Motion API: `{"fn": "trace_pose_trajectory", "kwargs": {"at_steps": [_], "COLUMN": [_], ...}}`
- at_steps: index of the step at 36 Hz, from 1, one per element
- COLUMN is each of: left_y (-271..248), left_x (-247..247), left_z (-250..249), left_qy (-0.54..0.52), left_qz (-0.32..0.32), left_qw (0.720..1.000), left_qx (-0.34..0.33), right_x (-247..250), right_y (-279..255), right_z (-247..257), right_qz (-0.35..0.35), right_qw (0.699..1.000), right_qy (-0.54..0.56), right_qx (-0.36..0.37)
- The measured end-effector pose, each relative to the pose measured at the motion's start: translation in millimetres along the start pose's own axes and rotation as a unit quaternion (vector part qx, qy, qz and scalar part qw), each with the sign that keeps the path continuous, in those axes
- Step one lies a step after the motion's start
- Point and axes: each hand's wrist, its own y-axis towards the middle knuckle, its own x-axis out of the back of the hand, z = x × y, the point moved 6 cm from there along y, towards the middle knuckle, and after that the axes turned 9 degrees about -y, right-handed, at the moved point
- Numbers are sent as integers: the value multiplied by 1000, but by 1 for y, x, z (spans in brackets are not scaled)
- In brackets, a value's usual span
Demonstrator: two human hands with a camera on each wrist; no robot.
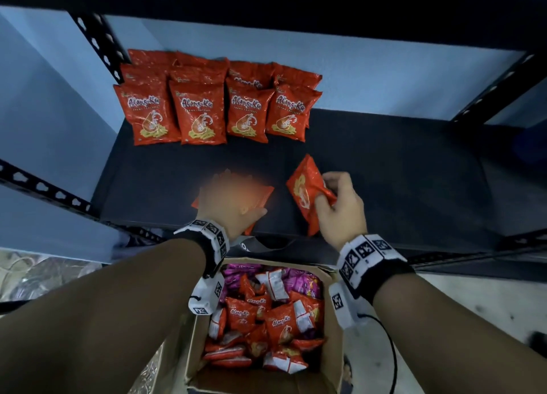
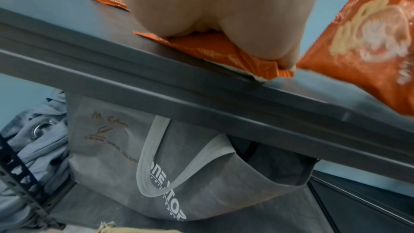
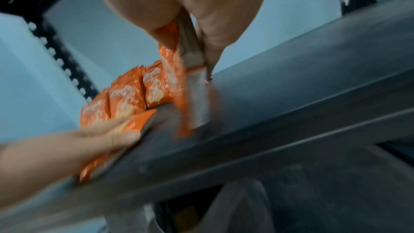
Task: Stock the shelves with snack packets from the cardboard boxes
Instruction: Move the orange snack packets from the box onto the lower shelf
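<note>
Rows of red prawn-cracker packets (image 1: 201, 112) stand at the back left of the dark shelf (image 1: 384, 171). My left hand (image 1: 231, 198), blurred, holds a red packet (image 1: 263, 195) low over the shelf's front edge; in the left wrist view my palm lies on this packet (image 2: 224, 52). To its right, my right hand (image 1: 340, 204) pinches another red packet (image 1: 305, 186) by its edge, tilted and upright above the shelf; that packet (image 3: 192, 95) shows edge-on in the right wrist view. Below my wrists an open cardboard box (image 1: 195, 358) holds several more packets.
Purple packets (image 1: 299, 281) lie among the red ones in the box. Perforated black uprights (image 1: 97, 44) frame the shelf, and an upper shelf hangs overhead. On the lower shelf sit a grey tote bag (image 2: 179, 174) and bundled grey cloth (image 2: 33, 121). A black cable (image 1: 390, 349) loops at my right wrist.
</note>
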Motion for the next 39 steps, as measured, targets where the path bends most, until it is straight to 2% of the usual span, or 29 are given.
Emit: {"fn": "trace_pose_trajectory", "kwargs": {"at_steps": [3,8,12,15,18,21,24,29,33,39], "left_y": [0,-1,0,0,0,0,1,1,1,-3], "left_x": [1,1,2,0,0,0,-1,-2,-1,4], "left_z": [0,-1,0,0,0,0,0,1,1,3], "left_qy": [-3,-7,-7,-5,-7,-6,-6,-2,-1,-26], "left_qz": [-5,-4,-3,-2,-4,-9,-16,-38,-27,2], "left_qw": [1000,1000,1000,1000,1000,1000,1000,999,1000,1000], "left_qx": [1,3,4,5,6,5,3,-4,-5,-9], "right_x": [-1,-3,-6,-15,-34,-58,-73,-73,-70,-59], "right_y": [8,15,19,22,29,37,37,28,23,15], "right_z": [-10,-29,-25,-13,-3,-5,-21,-33,-35,-38], "right_qz": [-8,-7,-40,-52,-11,69,122,79,70,101], "right_qw": [998,997,981,971,965,950,940,939,932,923], "right_qy": [34,-55,-187,-219,-225,-256,-280,-292,-327,-362], "right_qx": [-52,-61,10,79,136,164,150,163,140,83]}}
